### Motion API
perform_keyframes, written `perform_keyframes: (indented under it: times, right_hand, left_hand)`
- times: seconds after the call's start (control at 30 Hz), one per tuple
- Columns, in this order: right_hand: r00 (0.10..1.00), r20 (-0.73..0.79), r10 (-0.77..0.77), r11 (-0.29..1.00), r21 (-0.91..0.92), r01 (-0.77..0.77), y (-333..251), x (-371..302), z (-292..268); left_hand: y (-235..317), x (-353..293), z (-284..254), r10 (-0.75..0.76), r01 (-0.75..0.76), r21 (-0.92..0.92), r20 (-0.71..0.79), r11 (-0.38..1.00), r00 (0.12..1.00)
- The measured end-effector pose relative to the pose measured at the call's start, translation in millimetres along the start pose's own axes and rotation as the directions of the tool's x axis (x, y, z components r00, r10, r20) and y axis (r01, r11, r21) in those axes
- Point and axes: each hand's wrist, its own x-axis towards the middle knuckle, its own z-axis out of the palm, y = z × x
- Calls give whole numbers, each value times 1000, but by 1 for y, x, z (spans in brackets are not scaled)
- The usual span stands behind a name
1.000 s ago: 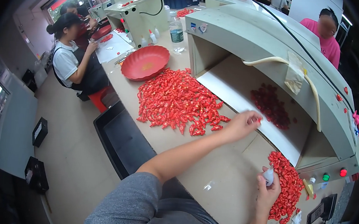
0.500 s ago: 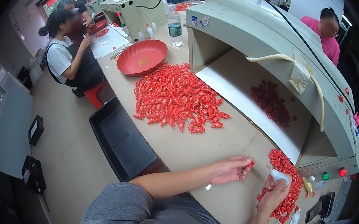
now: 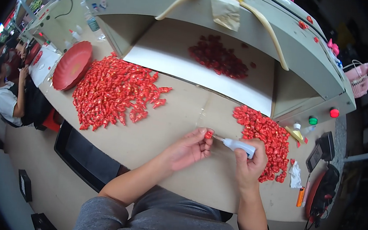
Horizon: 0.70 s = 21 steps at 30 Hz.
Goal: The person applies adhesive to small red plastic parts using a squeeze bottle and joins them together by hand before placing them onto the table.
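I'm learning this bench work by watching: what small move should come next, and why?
Probably a light squeeze of the white bottle by the right hand: its thin nozzle points at the small red piece pinched in the left hand, though whether they touch is unclear.

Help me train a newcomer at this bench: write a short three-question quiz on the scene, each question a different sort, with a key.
1. What does the right hand hold?
a) a clear water bottle
b) a white needle-tipped squeeze bottle
c) a spoon

2. True or false: the scalloped red bowl is left of the largest heap of red pieces.

3. Fill in the blank: the needle tip points toward a small red piece held in the person's ____ hand.

Key: 1. b; 2. True; 3. left: the left hand holds the piece at its fingertips.
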Motion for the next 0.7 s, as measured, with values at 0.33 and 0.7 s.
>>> perform_keyframes:
  times: [0.33,0.7]
  right_hand:
    - [993,50,-106,986,-122,111,-4,2,0]
    - [992,74,-101,983,-144,111,-7,3,3]
  left_hand:
    - [-2,2,1,-17,17,-4,-17,1000,1000]
    - [-1,2,1,-20,20,-1,-21,1000,1000]
